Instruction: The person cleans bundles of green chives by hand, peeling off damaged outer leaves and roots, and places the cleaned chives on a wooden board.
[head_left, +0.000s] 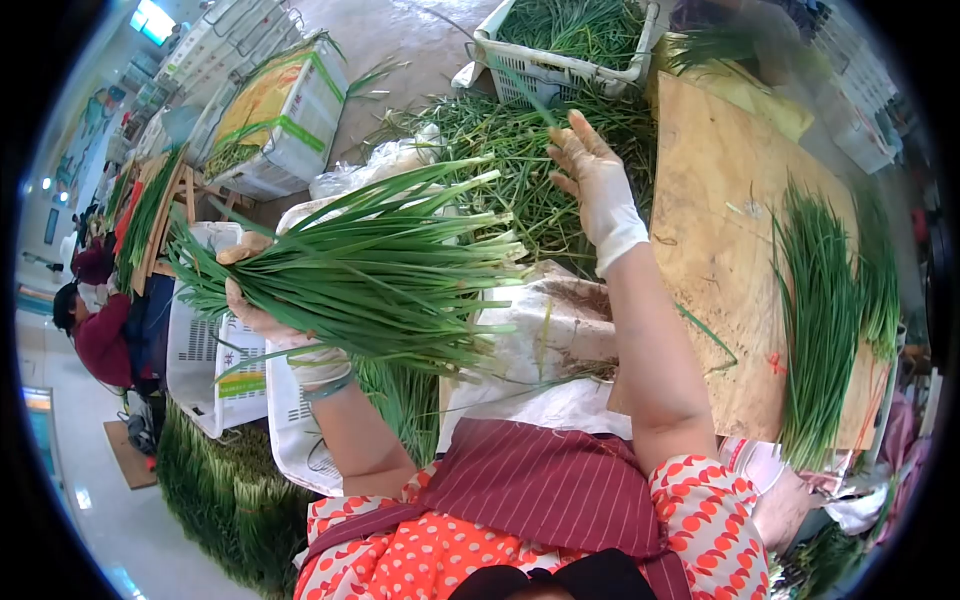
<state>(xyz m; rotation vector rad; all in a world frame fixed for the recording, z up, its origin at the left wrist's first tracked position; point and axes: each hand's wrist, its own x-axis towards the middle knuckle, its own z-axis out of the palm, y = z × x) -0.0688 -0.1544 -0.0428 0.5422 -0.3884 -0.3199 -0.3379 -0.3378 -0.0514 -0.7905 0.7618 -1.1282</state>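
Note:
A thick bunch of garlic chives point(370, 265) lies across my left hand point(262, 290), whose fingers and thumb are closed round its leafy end. The pale cut stem ends point right, fanned out in front of my apron. My right hand point(592, 180), in a thin whitish glove, is raised over a heap of loose leaves point(520, 170), its fingers stretched and apart. A blurred long leaf point(520, 85) is at its fingertips; whether they touch it is unclear. Below the bunch, more chives point(395, 400) stand partly hidden beside a white crate point(300, 430).
A plywood board point(720, 200) on the right carries tidy chive bundles point(815, 310). At the back is a white crate of leaves point(560, 65). A white foam box point(290, 130) and stacked crates stand back left. Large bundles point(230, 490) sit lower left; a seated person point(105, 340) is beyond.

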